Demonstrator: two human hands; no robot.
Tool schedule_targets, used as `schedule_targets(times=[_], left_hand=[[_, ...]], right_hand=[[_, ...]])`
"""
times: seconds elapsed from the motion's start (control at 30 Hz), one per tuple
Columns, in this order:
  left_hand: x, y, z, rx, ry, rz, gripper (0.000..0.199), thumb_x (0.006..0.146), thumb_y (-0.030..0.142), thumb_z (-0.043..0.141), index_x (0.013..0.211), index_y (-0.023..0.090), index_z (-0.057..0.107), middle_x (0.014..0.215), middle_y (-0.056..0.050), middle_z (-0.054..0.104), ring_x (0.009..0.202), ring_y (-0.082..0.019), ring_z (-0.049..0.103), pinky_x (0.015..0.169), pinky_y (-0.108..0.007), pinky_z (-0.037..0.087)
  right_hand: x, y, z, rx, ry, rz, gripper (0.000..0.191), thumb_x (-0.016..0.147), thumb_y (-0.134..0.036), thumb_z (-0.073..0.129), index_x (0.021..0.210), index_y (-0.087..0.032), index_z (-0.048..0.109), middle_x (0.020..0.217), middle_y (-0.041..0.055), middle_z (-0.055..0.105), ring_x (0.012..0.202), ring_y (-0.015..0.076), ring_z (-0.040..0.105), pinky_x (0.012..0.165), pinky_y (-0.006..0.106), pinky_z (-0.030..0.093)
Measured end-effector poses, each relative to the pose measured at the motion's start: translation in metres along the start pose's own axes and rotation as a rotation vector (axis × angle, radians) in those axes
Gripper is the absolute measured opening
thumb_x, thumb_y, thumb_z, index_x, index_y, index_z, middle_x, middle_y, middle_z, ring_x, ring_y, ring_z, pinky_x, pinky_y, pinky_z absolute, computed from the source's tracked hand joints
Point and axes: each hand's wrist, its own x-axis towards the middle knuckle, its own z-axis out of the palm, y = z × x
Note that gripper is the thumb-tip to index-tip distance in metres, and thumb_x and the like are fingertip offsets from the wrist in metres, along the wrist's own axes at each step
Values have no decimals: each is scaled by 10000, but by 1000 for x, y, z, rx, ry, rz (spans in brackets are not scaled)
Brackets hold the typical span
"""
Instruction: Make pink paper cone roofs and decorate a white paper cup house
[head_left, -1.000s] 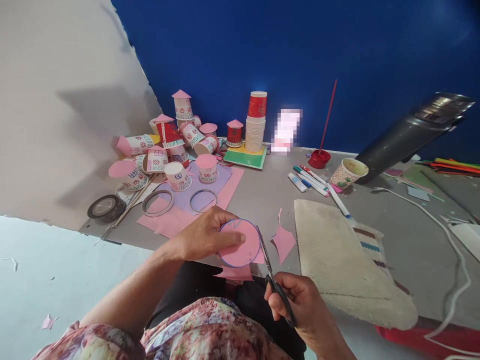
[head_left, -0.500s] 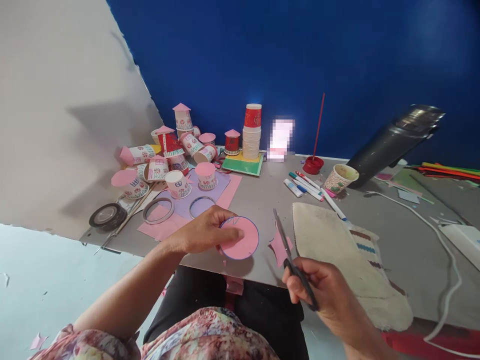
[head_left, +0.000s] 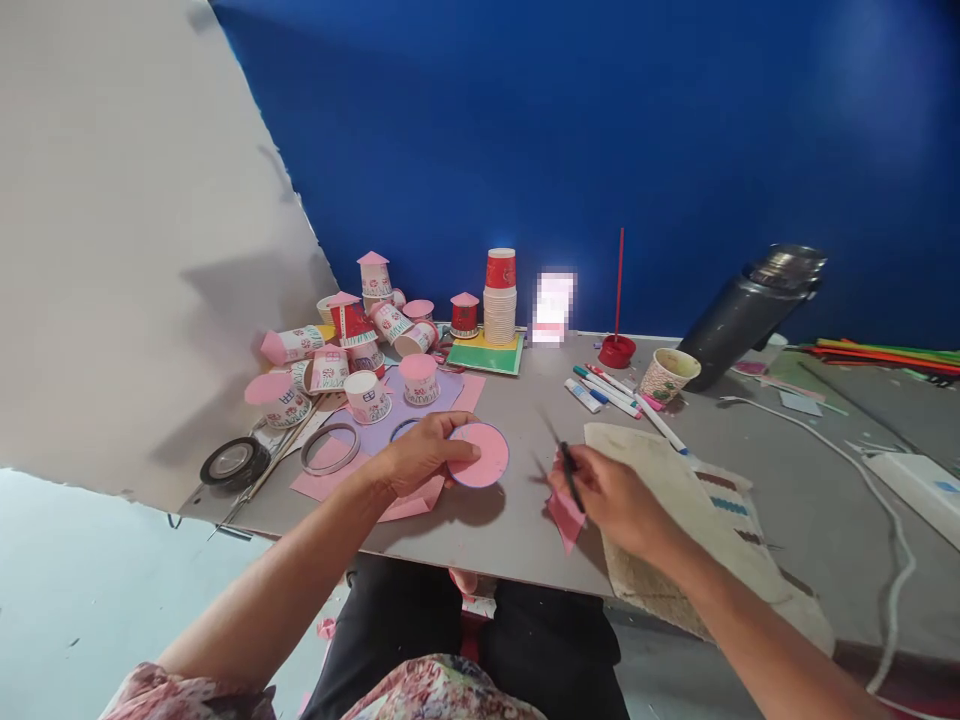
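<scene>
While the black tape roll (head_left: 229, 462) lies near the left end of the bench (head_left: 420, 548), with the grey ring (head_left: 330, 450) to its right, the left hand (head_left: 420, 455) is out over the near edge. Its fingers are closed in a pinch at the left side of the pink disc (head_left: 491, 462), the thumb lying on top and at least one fingertip showing underneath. The disc is raised above the bench, its shadow beneath, its face turned up and its blue-outlined right side free of any finger.

To the right of that free side, across a gap, are the scissors (head_left: 571, 480). They touch neither the disc nor the left hand. Their long axis runs from the handles, on the near side, away toward the far edge and slightly left, so the tips point past the disc rather than at it. The blades are blurred, and I cannot tell how far apart they stand.

The right hand (head_left: 619, 498) has its fingers curled closed around the handles, and is nearer to the scissors than to the disc; the left hand is the one at the disc. A pink scrap (head_left: 566, 528) lies just below the scissors, beside the cream cloth (head_left: 649, 580).
</scene>
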Motion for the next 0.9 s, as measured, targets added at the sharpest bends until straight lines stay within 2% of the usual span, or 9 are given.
schedule_targets(times=[0.03,0.17,0.2,0.27,0.37,0.47,0.53,0.7,0.9], left_hand=[[2,3,-4,-1,37,28,335,671,239,761,965,135,640,715,1,640,529,-81,548,423,-159,410],[8,17,-16,-34,207,80,428,627,205,755,1026,158,606,754,16,650,576,-114,609,499,-223,520],[10,20,-17,-33,220,74,439,626,196,744,1038,160,595,769,12,653,590,-132,630,517,-259,549],[16,24,-14,19,203,57,437,637,181,719,1051,161,581,790,0,656,607,-162,656,525,-305,575],[31,27,-5,159,153,97,428,659,165,690,1070,165,572,780,4,643,586,-148,638,485,-269,545],[51,25,4,256,95,190,514,661,143,677,1156,176,541,757,32,610,552,-114,586,464,-223,487],[63,19,8,297,70,236,550,662,120,663,1193,173,528,708,57,567,542,-98,558,469,-199,445],[78,-4,6,169,117,267,522,665,115,687,1165,162,547,696,60,567,581,-89,547,549,-200,431],[80,-23,7,-204,105,156,311,694,336,784,897,123,686,726,-37,675,629,-144,604,588,-254,439]], right_hand=[[-4,0,7,-5,-24,16,382,739,-546,742,888,-201,674,741,18,673,659,168,604,619,280,460],[-20,-9,12,361,-401,117,509,845,-620,614,997,-136,659,930,105,713,740,190,669,641,300,506],[-19,-12,8,393,-380,129,534,836,-634,619,1003,-128,657,957,118,713,722,187,670,611,295,502],[-3,-18,-2,333,-207,119,517,805,-624,667,940,-126,670,954,119,715,699,169,662,589,275,487],[41,-25,-13,270,-50,80,463,822,-578,665,926,-128,697,909,117,726,647,147,632,557,266,465],[84,-28,-11,261,58,-76,445,723,-448,794,1042,-163,672,994,93,732,818,181,669,646,265,507],[102,-24,-4,266,48,-126,473,662,-392,837,1038,-169,658,1009,77,728,874,190,667,696,278,526],[107,0,10,290,-91,-67,380,597,-360,863,796,-164,605,657,-26,652,592,123,593,552,236,467],[100,6,17,420,-14,20,360,570,-309,878,736,-181,585,564,-63,610,504,86,524,476,195,405]])
